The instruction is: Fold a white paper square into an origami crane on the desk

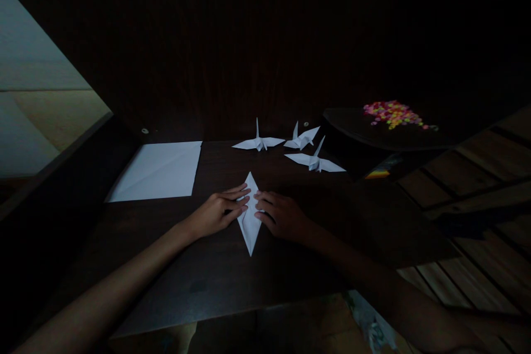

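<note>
A white paper folded into a long diamond (250, 232) lies on the dark table, one point toward me and one away. From the left, my left hand (218, 210) rests its fingertips on the diamond's left edge, fingers stretched and slightly apart. My right hand (284, 214) lies across the right edge, its fingers also extended over the paper. Part of the diamond's middle is hidden under the fingers. Behind it stand three white paper cranes: one on the left (259, 142), one at the back right (302, 138) and a nearer one (316, 163).
A stack or sheet of white square paper (160, 171) lies at the left of the table (199, 282). On a dark corner shelf (352, 124) at the right sits a heap of small colourful pieces (394, 115). A dark panel rises behind; slatted wood shows at the right.
</note>
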A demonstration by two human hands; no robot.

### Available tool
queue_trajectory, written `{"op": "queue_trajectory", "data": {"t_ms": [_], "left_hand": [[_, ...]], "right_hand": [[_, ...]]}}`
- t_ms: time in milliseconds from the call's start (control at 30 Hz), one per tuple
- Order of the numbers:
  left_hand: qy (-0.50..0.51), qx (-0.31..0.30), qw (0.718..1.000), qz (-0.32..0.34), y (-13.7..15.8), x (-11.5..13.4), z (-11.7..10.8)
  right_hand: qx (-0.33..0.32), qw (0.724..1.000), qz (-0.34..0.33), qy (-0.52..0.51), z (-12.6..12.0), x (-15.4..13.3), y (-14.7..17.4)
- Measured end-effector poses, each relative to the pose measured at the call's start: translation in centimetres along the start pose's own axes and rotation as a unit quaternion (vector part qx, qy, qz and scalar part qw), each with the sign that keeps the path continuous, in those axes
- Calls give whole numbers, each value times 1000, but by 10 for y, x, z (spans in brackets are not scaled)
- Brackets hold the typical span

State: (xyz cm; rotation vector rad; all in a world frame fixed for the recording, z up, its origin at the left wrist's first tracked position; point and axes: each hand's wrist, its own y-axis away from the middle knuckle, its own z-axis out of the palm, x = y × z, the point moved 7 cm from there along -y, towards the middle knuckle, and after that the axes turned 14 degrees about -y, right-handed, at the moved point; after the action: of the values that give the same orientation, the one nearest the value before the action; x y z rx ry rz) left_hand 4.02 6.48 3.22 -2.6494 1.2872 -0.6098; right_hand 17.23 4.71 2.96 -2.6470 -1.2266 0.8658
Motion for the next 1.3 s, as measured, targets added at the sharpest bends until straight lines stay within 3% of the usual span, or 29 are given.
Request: {"op": "queue_trajectory", "data": {"t_ms": [233,467,833,1300], "left_hand": [[-10,-39,999,32,1,0,3],[-9,-41,997,63,3,4,1],[-71,58,995,31,12,8,-7],[-101,11,992,76,12,12,0]], "right_hand": [[-14,1000,10,-10,1,1,1],[-8,1000,8,-11,0,1,2],[22,999,-19,-23,-2,2,4],[39,999,-30,-17,-5,-2,5]]}}
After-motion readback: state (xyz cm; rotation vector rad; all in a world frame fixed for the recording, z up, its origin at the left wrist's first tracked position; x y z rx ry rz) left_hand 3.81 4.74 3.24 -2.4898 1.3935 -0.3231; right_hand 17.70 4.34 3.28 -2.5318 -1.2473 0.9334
